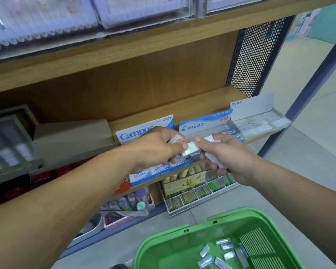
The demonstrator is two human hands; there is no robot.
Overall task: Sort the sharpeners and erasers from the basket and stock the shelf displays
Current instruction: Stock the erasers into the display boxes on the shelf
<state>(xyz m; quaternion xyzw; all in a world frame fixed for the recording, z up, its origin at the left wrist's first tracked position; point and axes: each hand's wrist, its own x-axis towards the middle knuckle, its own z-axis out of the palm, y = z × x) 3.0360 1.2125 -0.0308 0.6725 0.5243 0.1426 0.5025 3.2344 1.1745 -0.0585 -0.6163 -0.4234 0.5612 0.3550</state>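
Here's the wooden shelf (124, 53) filling the top and left of the view, blurred packs on its upper board. Down at the bottom right sits the green basket (155, 243) on the floor, with a scatter of wrapped packets (224, 255) lying loose on its bottom.

On the middle board, three display boxes stand side by side: the Campus box (136, 133) on the left, the Pilot box (200, 124) just beside it, and a white box (260, 121) at the far right, its rows nearly full. Below them, a divided tray (192, 193) holds green and yellow items.

Both arms reach in, meeting in front of the Campus and Pilot boxes. The left hand (155, 148) has fingers curled, thumb and fingertips pinching one end of an eraser (191, 149). The right hand (229, 154) pinches the other end, thumb on top. So the eraser is held between both hands, just above the front of the Campus box. White packets show tucked in the right hand's curled fingers, and another small piece peeks out of the left hand.
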